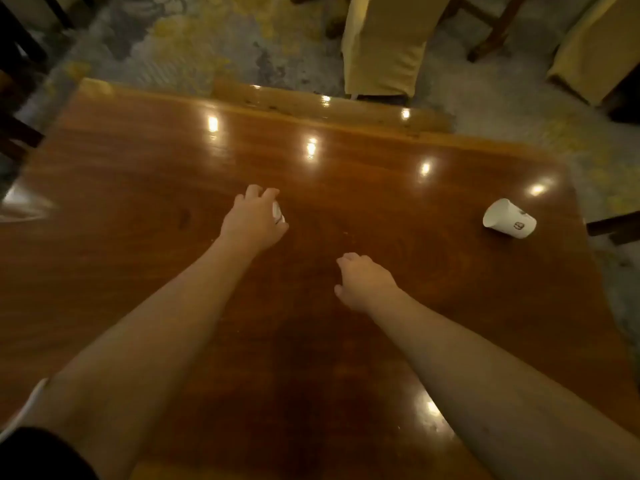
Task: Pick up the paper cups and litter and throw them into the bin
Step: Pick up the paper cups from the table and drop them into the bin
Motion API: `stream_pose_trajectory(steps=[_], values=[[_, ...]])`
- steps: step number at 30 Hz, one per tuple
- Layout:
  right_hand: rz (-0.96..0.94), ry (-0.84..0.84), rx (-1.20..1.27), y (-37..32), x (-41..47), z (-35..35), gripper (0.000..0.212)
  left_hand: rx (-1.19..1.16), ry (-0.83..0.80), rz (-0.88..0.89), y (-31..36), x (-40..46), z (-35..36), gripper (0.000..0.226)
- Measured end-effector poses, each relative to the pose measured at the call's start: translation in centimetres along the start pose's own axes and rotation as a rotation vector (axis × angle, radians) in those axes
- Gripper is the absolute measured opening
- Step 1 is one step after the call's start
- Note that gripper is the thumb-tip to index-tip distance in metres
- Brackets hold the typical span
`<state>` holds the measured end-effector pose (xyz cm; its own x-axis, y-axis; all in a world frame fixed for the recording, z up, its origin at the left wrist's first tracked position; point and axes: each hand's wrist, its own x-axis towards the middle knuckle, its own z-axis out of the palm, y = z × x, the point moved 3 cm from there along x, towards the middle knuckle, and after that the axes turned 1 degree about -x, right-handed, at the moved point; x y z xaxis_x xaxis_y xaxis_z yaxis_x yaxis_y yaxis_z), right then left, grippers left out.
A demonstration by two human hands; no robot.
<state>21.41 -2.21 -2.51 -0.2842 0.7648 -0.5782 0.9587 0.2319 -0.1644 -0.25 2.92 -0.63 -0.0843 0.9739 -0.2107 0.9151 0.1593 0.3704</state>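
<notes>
- A small white paper cup [278,213] sits under the left hand [254,218], near the middle of the wooden table [138,188]; only a sliver of its white wall with a dark mark shows at the hand's right edge.
- The left hand is cupped over that cup from above, fingers curled down around its far side and the thumb side closing on the near side, so the hand appears clamped on it, though the hand hides most of the contact.
- The left forearm runs from the lower left corner up toward the table's centre, bare, with a dark sleeve edge and a strip of white at the bottom left.
- A second white paper cup [509,223] lies tipped on its side near the table's right edge, well apart from both hands, its open mouth facing left and toward the camera, a dark printed mark on its wall.
- The right hand [363,282] hovers low over the table, nearer the camera than the left hand, back of the hand up, fingers bent loosely downward and holding nothing.
- The right forearm comes in from the lower right corner, bare.
- The table is a glossy reddish-brown slab with visible grain; several bright spots of ceiling light reflect off it.
- Beyond the far edge lies a patterned grey and yellow carpet [214,39].
- A chair in a yellow fabric cover [384,46] stands at the far side, and another yellow-covered chair [595,53] stands at the upper right.
</notes>
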Motion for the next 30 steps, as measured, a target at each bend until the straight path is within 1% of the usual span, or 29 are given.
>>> stream_pose_trajectory(steps=[1,4,9,12,15,17,20,22,24,26,28,30], values=[[0.011,-0.02,-0.001,0.0,0.2,0.3,0.056,-0.002,-0.008,0.003,0.0,0.3,-0.1,0.065],[0.032,0.003,0.014,0.2,0.2,1.3,0.053,-0.017,-0.027,-0.04,-0.3,0.6,0.1,0.056],[-0.001,0.073,0.082,1.0,0.6,1.7,0.054,-0.075,-0.003,-0.05,1.1,-1.1,-0.2,0.054],[-0.08,-0.022,0.071,2.5,0.8,1.3,0.061,-0.083,0.003,-0.055,3.4,-3.1,-0.1,0.057],[-0.164,-0.139,0.135,4.9,0.3,0.6,0.055,-0.051,0.021,-0.065,6.0,-5.5,0.0,0.059],[-0.188,-0.152,0.217,7.2,-0.5,-0.2,0.051,-0.049,0.02,-0.075,7.9,-7.0,0.3,0.059],[-0.183,-0.07,0.221,12.2,-1.7,-2.0,0.045,-0.046,-0.032,-0.1,11.4,-9.0,0.9,0.059],[-0.152,0.007,0.194,16.8,-2.3,-3.5,0.041,-0.03,-0.053,-0.11,14.0,-9.9,1.7,0.059],[-0.122,0.142,0.109,21.2,-2.6,-5.3,0.04,-0.032,-0.051,-0.115,16.1,-10.8,2.4,0.06],[-0.076,0.324,-0.016,25.6,-2.5,-7.1,0.041,-0.03,-0.039,-0.123,18.1,-11.4,3.0,0.061],[-0.004,0.435,-0.11,29.4,-1.9,-8.5,0.047,-0.025,-0.035,-0.122,19.7,-11.9,3.6,0.061],[0.09,0.454,-0.169,32.6,-0.8,-9.2,0.064,-0.019,-0.012,-0.122,21.0,-12.3,4.0,0.06]])
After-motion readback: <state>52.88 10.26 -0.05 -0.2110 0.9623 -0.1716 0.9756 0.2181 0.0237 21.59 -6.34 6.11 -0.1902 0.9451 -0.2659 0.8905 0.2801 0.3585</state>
